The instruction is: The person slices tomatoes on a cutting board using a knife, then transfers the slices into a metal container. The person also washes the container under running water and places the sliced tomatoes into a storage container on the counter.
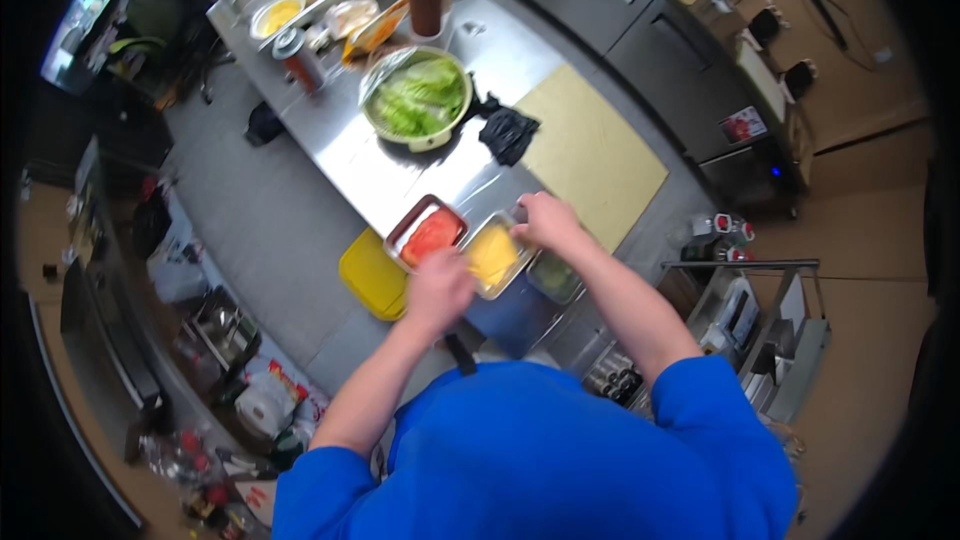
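Note:
Before me a metal container (511,277) holds yellow cheese slices (492,252). My right hand (549,222) is at its far right corner, with thumb and fingers bent; whether they grip the rim I cannot tell. My left hand (441,286) is blurred by motion, between the cheese and a tray (400,229) of red tomato slices (433,235). Its fingertips are hidden from me. A small container with green contents (554,276) sits right of the cheese, partly under my right forearm. Left of the tomato tray lies a yellow lid (372,274).
Farther along the steel table (339,136) are a colander of lettuce (418,99), a crumpled black plastic bag (510,133), a red sauce bottle (425,4) and a can (298,60). A yellowish cutting board (592,146) lies right. A person (169,4) is at far left.

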Tool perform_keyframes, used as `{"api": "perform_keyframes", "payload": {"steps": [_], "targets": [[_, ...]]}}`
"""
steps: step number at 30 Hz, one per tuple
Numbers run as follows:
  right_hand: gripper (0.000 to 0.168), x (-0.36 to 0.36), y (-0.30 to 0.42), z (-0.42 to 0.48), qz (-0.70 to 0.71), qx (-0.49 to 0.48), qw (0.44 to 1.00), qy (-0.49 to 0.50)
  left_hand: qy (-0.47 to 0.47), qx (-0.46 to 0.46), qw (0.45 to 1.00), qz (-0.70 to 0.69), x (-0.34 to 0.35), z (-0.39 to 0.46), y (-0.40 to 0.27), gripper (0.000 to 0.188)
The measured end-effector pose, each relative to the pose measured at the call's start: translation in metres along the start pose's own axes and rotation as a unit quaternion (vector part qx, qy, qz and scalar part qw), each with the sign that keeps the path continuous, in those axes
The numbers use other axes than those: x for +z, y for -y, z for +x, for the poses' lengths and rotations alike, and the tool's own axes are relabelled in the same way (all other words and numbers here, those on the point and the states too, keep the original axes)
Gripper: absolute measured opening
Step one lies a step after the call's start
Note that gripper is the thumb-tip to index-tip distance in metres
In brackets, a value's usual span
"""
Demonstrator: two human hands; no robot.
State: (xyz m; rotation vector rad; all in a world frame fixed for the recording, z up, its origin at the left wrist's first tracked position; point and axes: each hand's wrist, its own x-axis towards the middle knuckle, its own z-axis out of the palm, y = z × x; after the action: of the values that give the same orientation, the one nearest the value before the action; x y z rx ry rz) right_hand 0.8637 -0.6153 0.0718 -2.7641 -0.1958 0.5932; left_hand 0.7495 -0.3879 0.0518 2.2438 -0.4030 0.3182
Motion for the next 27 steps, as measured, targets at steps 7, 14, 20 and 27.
{"api": "perform_keyframes", "payload": {"steps": [7,14,20,27], "targets": [[0.042,-0.039,0.011,-0.041,0.044,-0.007,0.999,0.013,0.103,-0.274,0.948,0.123,-0.043,0.102,0.132,0.019],[0.043,-0.042,-0.010,-0.083,0.049,0.036,0.998,-0.015,0.222,-0.298,0.906,0.202,-0.016,0.124,0.148,0.021],[0.042,-0.040,-0.021,-0.089,0.057,0.061,0.996,-0.019,0.212,-0.194,0.913,0.290,-0.040,0.112,0.133,0.021],[0.041,-0.034,-0.005,-0.072,0.057,0.019,0.998,-0.008,0.149,0.005,0.917,0.370,-0.110,0.089,0.129,0.017]]}}
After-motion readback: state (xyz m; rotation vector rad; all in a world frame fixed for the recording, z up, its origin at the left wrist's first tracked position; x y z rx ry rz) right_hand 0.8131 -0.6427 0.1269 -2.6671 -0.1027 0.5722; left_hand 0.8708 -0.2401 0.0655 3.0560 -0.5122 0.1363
